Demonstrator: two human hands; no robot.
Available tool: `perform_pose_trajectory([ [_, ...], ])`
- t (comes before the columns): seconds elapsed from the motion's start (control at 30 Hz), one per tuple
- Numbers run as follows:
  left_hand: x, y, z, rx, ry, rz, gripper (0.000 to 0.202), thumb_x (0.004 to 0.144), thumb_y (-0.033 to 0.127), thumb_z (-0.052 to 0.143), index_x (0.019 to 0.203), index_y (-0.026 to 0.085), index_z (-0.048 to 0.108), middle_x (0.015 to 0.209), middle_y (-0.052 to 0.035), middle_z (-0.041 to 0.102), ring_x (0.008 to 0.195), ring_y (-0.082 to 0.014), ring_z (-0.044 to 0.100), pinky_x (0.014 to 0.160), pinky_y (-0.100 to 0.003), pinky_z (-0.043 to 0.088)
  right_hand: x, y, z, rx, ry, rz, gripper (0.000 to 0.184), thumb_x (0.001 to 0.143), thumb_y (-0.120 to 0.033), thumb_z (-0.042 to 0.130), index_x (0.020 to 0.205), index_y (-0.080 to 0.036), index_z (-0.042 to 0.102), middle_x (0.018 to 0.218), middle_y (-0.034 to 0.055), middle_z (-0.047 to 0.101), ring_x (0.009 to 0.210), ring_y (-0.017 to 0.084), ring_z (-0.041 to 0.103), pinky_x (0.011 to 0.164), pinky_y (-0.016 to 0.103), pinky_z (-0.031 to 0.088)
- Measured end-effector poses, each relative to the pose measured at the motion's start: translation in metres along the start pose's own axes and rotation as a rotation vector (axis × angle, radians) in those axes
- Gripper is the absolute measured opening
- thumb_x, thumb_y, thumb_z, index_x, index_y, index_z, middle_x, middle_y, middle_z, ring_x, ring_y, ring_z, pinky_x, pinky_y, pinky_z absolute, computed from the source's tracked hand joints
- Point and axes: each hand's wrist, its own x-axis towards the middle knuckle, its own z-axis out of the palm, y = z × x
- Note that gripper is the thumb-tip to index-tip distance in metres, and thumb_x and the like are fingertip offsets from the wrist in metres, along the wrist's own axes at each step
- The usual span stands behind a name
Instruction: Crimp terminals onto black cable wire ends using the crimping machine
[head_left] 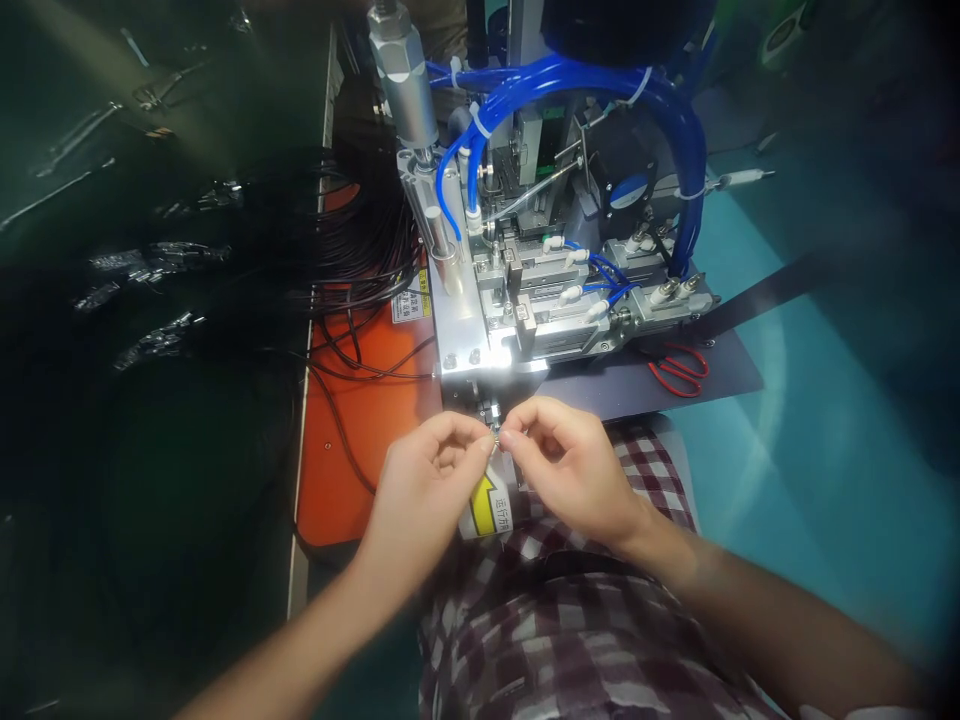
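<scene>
My left hand point(435, 480) and my right hand point(574, 465) meet at the near end of a metal machine point(469, 320). Thumb and forefinger of each are pinched together, the fingertips nearly touching. Between them shows a tiny metallic piece point(496, 441), too small to name; I cannot tell which hand holds it. Just beyond the fingertips is a small metal fitting point(491, 411) on the machine's front. Below the hands lies a white label with a yellow arrow point(484, 508).
Blue air tubes point(694, 150) arch over the machine. Black cables point(367, 240) run across the orange surface point(337, 420) on the left. Red-handled scissors point(679, 372) lie at the right on a dark board point(724, 375). A checked cloth garment point(585, 620) covers my lap.
</scene>
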Motion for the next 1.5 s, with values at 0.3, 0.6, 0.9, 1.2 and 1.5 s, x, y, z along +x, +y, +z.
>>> perform_pose_trajectory([
  [0.3, 0.006, -0.015, 0.003, 0.486, 0.144, 0.526, 0.013, 0.092, 0.016, 0.05, 0.097, 0.018, 0.062, 0.091, -0.004, 0.063, 0.085, -0.015, 0.059, 0.075, -0.025, 0.047, 0.009, 0.005, 0.0, 0.32, -0.056, 0.307, 0.019, 0.085, -0.032, 0.06, 0.072, -0.018, 0.055, 0.052, -0.0071, 0.043, 0.044, 0.007, 0.035, 0.041, 0.021, 0.027],
  [0.6, 0.023, -0.028, -0.01, 0.584, 0.128, 0.695, 0.021, 0.092, 0.011, 0.048, 0.103, 0.019, 0.063, 0.09, -0.0038, 0.059, 0.079, -0.0127, 0.057, 0.07, -0.022, 0.047, 0.022, 0.011, -0.003, 0.327, -0.002, 0.357, 0.024, 0.08, -0.033, 0.065, 0.066, -0.017, 0.055, 0.053, -0.0059, 0.046, 0.045, 0.007, 0.036, 0.041, 0.021, 0.027],
  [0.9, 0.026, -0.038, -0.01, 0.624, 0.129, 0.714, 0.031, 0.088, 0.009, 0.047, 0.11, 0.017, 0.067, 0.084, -0.0036, 0.054, 0.073, -0.0127, 0.054, 0.063, -0.023, 0.047, 0.024, 0.017, 0.001, 0.334, -0.02, 0.379, 0.027, 0.079, -0.037, 0.067, 0.066, -0.017, 0.056, 0.053, -0.0056, 0.047, 0.046, 0.007, 0.036, 0.043, 0.022, 0.029],
  [1.2, 0.026, -0.038, -0.008, 0.687, 0.148, 0.736, 0.032, 0.088, 0.009, 0.046, 0.112, 0.018, 0.065, 0.085, -0.0039, 0.053, 0.073, -0.0128, 0.055, 0.064, -0.024, 0.05, 0.024, 0.019, 0.001, 0.322, -0.017, 0.393, 0.027, 0.08, -0.039, 0.066, 0.067, -0.017, 0.056, 0.054, -0.0054, 0.049, 0.045, 0.007, 0.036, 0.043, 0.022, 0.03],
  [1.5, 0.026, -0.037, -0.008, 0.739, 0.161, 0.771, 0.031, 0.087, 0.008, 0.048, 0.111, 0.013, 0.067, 0.08, -0.005, 0.052, 0.066, -0.0129, 0.052, 0.055, -0.023, 0.047, 0.024, 0.018, 0.002, 0.304, -0.025, 0.41, 0.025, 0.081, -0.037, 0.064, 0.068, -0.017, 0.056, 0.056, -0.0048, 0.05, 0.046, 0.007, 0.037, 0.044, 0.022, 0.031],
])
